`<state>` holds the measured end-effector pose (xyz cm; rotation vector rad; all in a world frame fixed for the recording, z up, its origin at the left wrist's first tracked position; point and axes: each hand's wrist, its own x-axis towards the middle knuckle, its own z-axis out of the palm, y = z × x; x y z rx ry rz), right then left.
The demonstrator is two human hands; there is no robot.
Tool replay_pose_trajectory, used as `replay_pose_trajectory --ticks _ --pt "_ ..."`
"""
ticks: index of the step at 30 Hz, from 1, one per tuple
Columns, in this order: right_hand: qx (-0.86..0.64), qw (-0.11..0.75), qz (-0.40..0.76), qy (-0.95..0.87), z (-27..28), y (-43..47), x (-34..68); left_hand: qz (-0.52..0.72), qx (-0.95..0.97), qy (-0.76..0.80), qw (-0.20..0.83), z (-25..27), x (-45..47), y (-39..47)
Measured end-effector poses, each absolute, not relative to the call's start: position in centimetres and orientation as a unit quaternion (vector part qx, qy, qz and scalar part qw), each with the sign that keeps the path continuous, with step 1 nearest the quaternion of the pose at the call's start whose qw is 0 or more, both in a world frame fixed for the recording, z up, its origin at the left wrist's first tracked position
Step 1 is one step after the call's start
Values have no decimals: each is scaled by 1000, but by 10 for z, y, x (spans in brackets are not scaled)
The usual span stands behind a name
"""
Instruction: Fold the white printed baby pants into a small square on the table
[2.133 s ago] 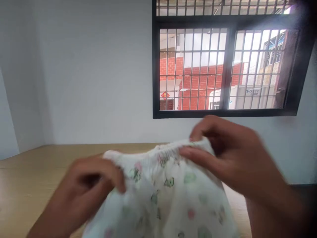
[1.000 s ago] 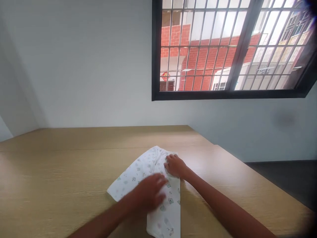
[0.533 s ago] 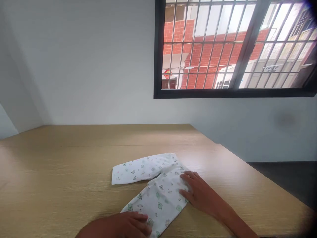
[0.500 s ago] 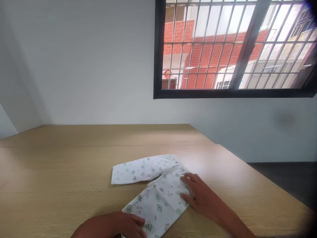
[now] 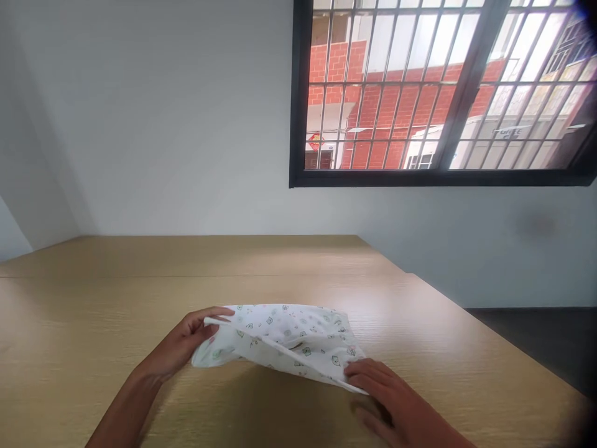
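Observation:
Small white pants [image 5: 298, 342] with a print of little bears lie partly on the table in front of me. My left hand [image 5: 193, 336] pinches the end of the near leg, which is lifted and drawn over toward the far leg. That leg's lower edge hangs in a slanting fold above the tabletop. At the waist end, my right hand [image 5: 382, 398] rests its fingers on top of the cloth, with its thumb apart and below the edge. The far leg lies flat behind, partly covered by the raised one.
A light wooden table [image 5: 116, 348] spreads out on all sides of the pants, its right edge running diagonally. Behind it stands a pale wall [image 5: 186, 124] with a barred, black-framed window [image 5: 373, 177] at upper right. Dark floor [image 5: 522, 342] shows beyond the right edge.
My left hand has moved up and left, lifting the near leg of the pants from the table toward the far one. My right hand has shifted slightly right and down at the waist.

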<state>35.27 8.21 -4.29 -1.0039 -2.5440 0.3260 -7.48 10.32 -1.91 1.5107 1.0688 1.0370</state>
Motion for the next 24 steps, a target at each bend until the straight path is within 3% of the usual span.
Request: replay_pose_trajectory --ticks 3,10,14,16,21,24 --pt "-347 261 167 -885 -39 104 352 434 567 409 568 -9 -71 127" --pt "-452 398 259 -755 -18 196 340 454 502 422 603 -12 -78 179" --pt "-502 317 396 -700 -25 241 333 431 507 456 591 -35 -78 190" --pt "-515 294 411 -692 -34 254 331 408 525 480 573 -47 -79 192" --pt "-557 303 304 -711 -53 267 331 338 612 552 455 -57 -87 194" --pt "-583 290 239 -720 -53 267 329 308 635 546 452 -53 -91 191"
